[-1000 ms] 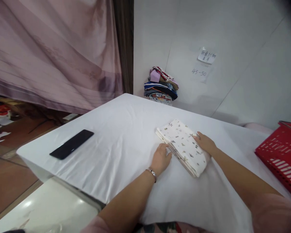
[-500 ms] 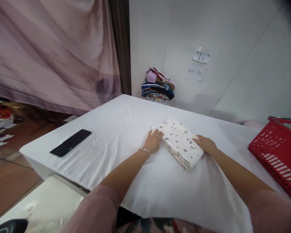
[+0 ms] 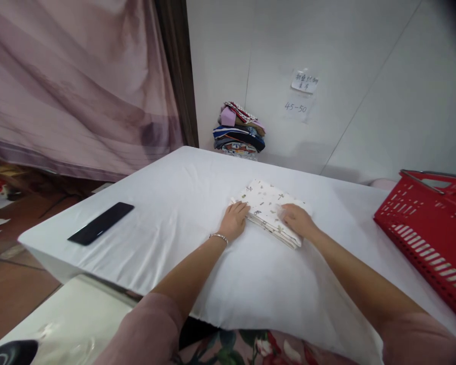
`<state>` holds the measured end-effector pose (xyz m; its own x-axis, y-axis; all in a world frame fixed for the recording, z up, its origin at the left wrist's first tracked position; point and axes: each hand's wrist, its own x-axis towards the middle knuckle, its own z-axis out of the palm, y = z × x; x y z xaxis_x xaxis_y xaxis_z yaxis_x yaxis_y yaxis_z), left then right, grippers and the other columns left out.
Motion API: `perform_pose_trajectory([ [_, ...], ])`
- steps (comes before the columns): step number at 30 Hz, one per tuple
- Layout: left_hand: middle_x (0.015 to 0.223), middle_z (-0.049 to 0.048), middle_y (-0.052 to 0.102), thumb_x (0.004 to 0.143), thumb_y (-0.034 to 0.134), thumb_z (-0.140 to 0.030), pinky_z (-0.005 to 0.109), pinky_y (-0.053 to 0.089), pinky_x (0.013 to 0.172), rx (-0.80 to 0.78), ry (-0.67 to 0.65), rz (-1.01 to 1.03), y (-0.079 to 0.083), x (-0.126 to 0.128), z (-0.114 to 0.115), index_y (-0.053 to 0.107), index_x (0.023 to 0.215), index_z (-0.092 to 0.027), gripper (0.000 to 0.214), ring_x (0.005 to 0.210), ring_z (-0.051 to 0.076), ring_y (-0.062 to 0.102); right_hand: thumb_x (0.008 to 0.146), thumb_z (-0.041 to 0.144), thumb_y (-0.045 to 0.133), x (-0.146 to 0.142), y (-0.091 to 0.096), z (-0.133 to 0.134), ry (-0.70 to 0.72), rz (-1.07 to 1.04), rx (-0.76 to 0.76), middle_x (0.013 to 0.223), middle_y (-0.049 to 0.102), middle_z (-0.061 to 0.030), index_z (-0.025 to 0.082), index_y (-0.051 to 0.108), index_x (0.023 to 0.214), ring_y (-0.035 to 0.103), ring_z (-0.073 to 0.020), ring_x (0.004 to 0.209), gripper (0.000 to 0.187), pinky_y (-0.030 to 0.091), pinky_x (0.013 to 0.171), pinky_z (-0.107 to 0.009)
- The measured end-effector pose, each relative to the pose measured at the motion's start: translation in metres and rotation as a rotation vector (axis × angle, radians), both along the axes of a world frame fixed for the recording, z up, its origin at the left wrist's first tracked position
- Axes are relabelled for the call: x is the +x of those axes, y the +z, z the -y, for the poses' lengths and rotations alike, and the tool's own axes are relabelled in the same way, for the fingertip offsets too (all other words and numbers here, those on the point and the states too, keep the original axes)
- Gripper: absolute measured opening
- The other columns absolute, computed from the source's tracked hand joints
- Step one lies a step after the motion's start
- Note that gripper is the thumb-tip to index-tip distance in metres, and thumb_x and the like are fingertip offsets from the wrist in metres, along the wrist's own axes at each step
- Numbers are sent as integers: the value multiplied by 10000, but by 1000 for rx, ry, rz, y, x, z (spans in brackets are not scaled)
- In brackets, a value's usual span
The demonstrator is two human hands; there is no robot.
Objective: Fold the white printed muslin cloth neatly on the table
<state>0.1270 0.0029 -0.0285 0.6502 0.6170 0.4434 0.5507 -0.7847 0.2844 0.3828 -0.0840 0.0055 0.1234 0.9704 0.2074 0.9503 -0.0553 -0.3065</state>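
1. Left hand: I find it palm down, the fingers loosely extended and slightly bent, their tips at the left edge of the folded cloth. Whether they pinch that edge, I cannot tell.

2. Right hand: I record it bent over the right part of the cloth, fingers drawn in and touching its top. The underside is hidden, so I cannot tell whether any fabric is gripped.

3. Folded cloth: located between the two hands and reaching just beyond them. It lies in several layers on the surface, its layered edge towards the wearer. It is white with small scattered motifs.

4. Wrist of the left hand: I note a silvery bracelet.

5. Left of the left hand, well apart: a flat black slab lying on the surface.

6. Right of the right hand, well apart: a red basket with slotted sides and a metal handle.

7. Beyond both hands, past the far edge: a stack of fabrics near the wall.

8. On that wall, beyond the right hand: two paper notes, the lower reading "45-50".
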Motion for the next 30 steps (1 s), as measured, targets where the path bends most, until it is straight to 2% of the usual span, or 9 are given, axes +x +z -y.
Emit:
perform_pose_trajectory([
  [3,1328,59,479,804,421,-90,418,263,1056,25,18,56,0,3,2,508,1217,-205,437,1294,218,314,870,320,406,-37,2,21,172,-94,54,1073,643,-34,231,651,1004,553,-216,1014,293,400,909,-350],
  [8,1196,50,574,860,419,-160,402,300,1018,29,5,83,3,9,3,591,1095,-231,300,1183,196,431,871,272,431,-66,9,28,141,6,115,955,644,-38,224,669,879,541,-197,921,243,386,853,-311],
  [14,1090,26,631,892,422,-226,380,323,981,-5,-10,115,1,13,-2,635,1021,-257,251,1110,180,475,899,304,393,-70,1,26,72,105,38,986,608,-46,238,653,992,506,-194,938,284,385,782,-281],
  [21,1072,23,641,895,431,-224,360,358,936,22,-2,131,-3,14,-4,646,1005,-249,243,1094,181,483,930,277,324,-73,-7,28,34,92,89,888,598,-40,221,654,879,522,-172,859,339,376,709,-265],
  [27,1093,29,629,859,500,-207,370,395,895,70,44,112,-5,14,-6,678,946,-255,204,1077,203,491,890,273,441,-75,-7,28,53,132,79,915,592,-40,218,634,988,512,-177,876,223,363,694,-259],
  [30,1122,35,611,865,490,-222,367,425,851,92,59,98,-4,15,-6,683,942,-267,213,1085,211,482,895,259,436,-75,-9,28,52,148,94,905,592,-41,215,640,974,509,-174,872,223,361,699,-258],
])
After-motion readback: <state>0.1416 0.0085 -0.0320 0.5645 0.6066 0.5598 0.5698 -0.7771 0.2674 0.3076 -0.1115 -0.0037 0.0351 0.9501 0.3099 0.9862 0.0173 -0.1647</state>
